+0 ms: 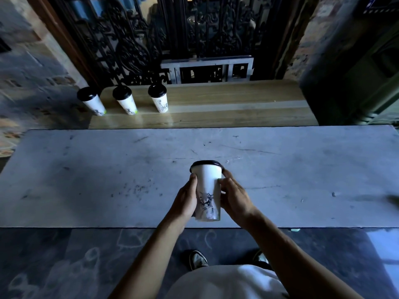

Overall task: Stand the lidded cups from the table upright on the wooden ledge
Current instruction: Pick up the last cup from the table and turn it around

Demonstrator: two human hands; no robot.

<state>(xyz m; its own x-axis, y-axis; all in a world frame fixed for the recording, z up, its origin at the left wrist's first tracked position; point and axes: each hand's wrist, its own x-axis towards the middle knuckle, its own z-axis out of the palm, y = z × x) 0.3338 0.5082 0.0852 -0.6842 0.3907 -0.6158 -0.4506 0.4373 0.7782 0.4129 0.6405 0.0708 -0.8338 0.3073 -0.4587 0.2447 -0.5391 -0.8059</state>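
A white paper cup with a black lid point(207, 186) and a dark drawing on its side is held upright over the near part of the grey table point(108, 169). My left hand point(185, 201) grips its left side and my right hand point(234, 197) its right side, fingertips near the lid. Three more lidded cups stand upright at the left end of the wooden ledge point(226, 106): the leftmost cup point(91, 101), the middle cup point(125, 100) and the right cup point(158, 98).
A black ornate iron grille point(151, 35) with a small metal frame point(207, 69) rises behind the ledge. Stone wall lies on the left, a dark green column point(349, 72) on the right. My shoes point(197, 258) show on the dark floor below the table edge.
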